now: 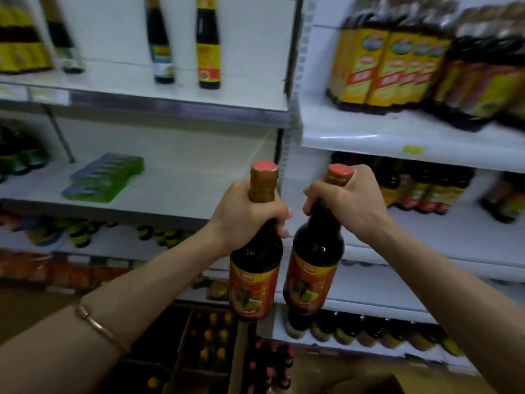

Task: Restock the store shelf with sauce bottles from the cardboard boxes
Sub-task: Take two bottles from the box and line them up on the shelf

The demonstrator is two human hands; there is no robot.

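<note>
I hold two dark sauce bottles with red-orange labels and red caps, both raised in front of the shelves. My left hand [244, 214] grips the neck of the left bottle [254, 282]. My right hand [346, 203] grips the neck of the right bottle [312, 277], which tilts slightly. The two bottles hang side by side, almost touching. Below them, open cardboard boxes [211, 362] on the floor hold several more bottles with orange and red caps. The white store shelf [181, 191] stands directly behind the bottles.
The upper left shelf [170, 100] carries a few tall dark bottles. Right-hand shelves [397, 137] are packed with yellow-labelled and dark bottles. Green flat packs [105, 177] lie on the middle left shelf. Lower shelves hold several small bottles.
</note>
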